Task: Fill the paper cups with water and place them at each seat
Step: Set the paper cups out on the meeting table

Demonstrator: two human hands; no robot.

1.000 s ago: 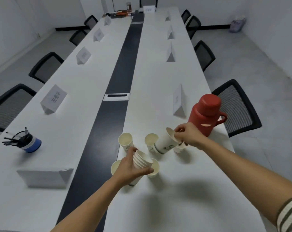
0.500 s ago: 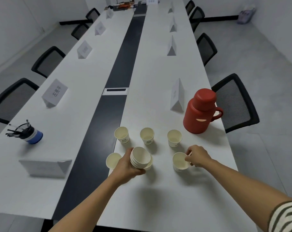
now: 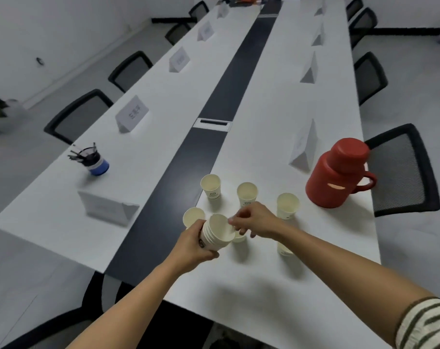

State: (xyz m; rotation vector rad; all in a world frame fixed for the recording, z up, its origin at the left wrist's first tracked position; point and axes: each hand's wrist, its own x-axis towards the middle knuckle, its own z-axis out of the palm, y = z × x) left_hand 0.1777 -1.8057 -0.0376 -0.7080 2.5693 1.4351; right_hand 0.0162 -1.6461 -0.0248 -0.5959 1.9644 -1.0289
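My left hand (image 3: 192, 245) grips a tilted stack of white paper cups (image 3: 215, 236) just above the near end of the white table (image 3: 251, 280). My right hand (image 3: 258, 220) reaches across and pinches the rim of the stack's top cup with thumb and forefinger. Several single empty cups stand around the hands: one (image 3: 210, 185), another (image 3: 247, 194), a third (image 3: 287, 205), one by the black strip (image 3: 192, 215), and two partly hidden, one under my right hand (image 3: 239, 238) and one behind my right forearm (image 3: 284, 249). A closed red thermos (image 3: 337, 176) stands at the right edge.
A black strip (image 3: 226, 79) runs down the table's middle. Folded name cards (image 3: 305, 147) (image 3: 132, 114) (image 3: 108, 206) mark the seats. A blue pen holder (image 3: 95, 161) sits at the left. Black mesh chairs (image 3: 402, 170) (image 3: 80, 115) line both sides.
My right hand set a single cup down on the right, let go of it, and moved left to the stack's rim. My left hand kept holding the stack.
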